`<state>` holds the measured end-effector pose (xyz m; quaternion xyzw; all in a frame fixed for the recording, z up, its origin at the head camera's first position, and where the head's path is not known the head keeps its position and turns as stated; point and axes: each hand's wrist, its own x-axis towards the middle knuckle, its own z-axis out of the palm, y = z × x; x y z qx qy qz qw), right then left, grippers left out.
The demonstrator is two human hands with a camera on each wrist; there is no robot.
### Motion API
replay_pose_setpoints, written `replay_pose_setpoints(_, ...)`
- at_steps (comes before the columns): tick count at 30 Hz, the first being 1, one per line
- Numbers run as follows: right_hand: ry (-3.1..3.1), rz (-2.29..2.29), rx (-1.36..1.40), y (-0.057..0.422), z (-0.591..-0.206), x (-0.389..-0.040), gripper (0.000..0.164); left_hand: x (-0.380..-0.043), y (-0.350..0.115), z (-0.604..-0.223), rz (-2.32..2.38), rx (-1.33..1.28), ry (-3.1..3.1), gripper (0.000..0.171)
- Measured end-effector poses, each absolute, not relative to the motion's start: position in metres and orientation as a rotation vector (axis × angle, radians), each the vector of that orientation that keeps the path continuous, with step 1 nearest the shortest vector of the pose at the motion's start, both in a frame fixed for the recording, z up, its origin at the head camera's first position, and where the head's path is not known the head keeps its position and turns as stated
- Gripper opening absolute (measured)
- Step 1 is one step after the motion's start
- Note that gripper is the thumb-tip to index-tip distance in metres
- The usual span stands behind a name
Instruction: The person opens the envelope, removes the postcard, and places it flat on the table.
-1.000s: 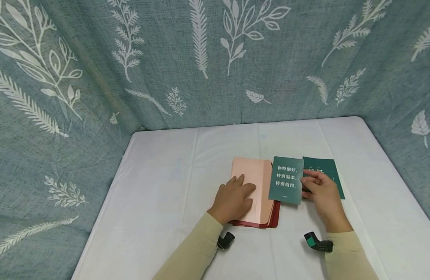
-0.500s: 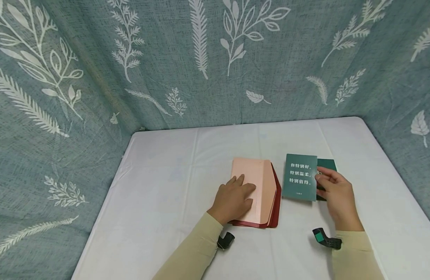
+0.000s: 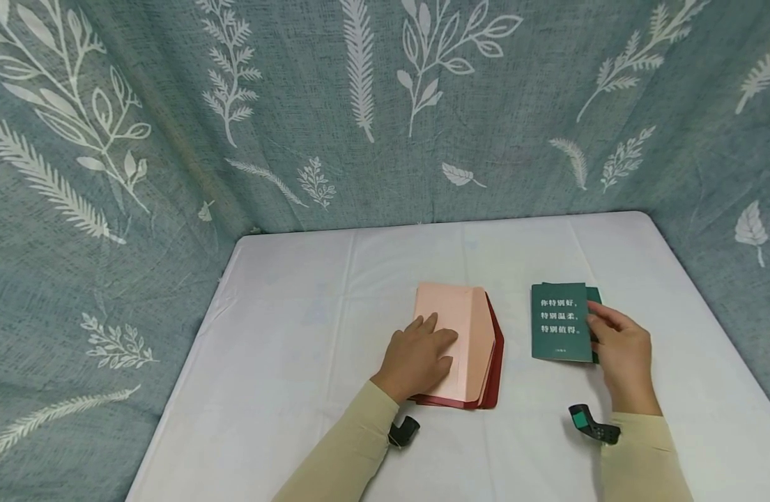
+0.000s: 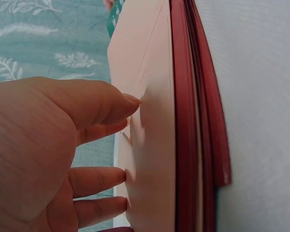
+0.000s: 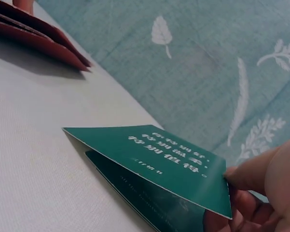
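Note:
My left hand [image 3: 416, 357] rests with spread fingers on a pink envelope [image 3: 444, 301] at the table's middle. Its fingertips touch the paper in the left wrist view. Dark red envelopes [image 3: 495, 366] lie stacked under the pink one, their edges sticking out at the right and bottom. To the right, my right hand [image 3: 627, 352] pinches a green card [image 3: 559, 335] with white Chinese characters by its right edge. This card is tilted over a second green card [image 5: 135, 191], which lies on the table and is mostly covered in the head view.
A white cloth covers the table [image 3: 297, 314]. A blue-green curtain [image 3: 385, 174] with white leaf patterns hangs behind it and at both sides. A black wrist camera [image 3: 405, 431] sits at the left sleeve, another black wrist camera [image 3: 594, 425] at the right.
My right hand has moved right with the green card, away from the envelopes and over the second green card. The left hand stays where it was.

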<state>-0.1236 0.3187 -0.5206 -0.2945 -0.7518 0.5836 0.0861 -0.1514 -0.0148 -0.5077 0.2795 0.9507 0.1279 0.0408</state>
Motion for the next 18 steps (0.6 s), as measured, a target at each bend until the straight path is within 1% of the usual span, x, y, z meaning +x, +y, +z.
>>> replay_pose_setpoints(12, -2.279, 1.505, -0.944, 0.32, -0.523, -0.124, 0.038, -0.152, -0.019, -0.507, 0.426, 0.849, 2.89, 0.04)
replay_pose_setpoints(16, -2.297, 1.422, -0.903, 0.314, -0.52, -0.122, 0.038, -0.153, -0.023, -0.508, 0.455, 0.838, 2.856, 0.046)
replay_pose_setpoints(18, -2.325, 1.396, -0.826, 0.309, -0.52, -0.121, 0.038, -0.154, -0.026, -0.51, 0.49, 0.832, 2.839, 0.052)
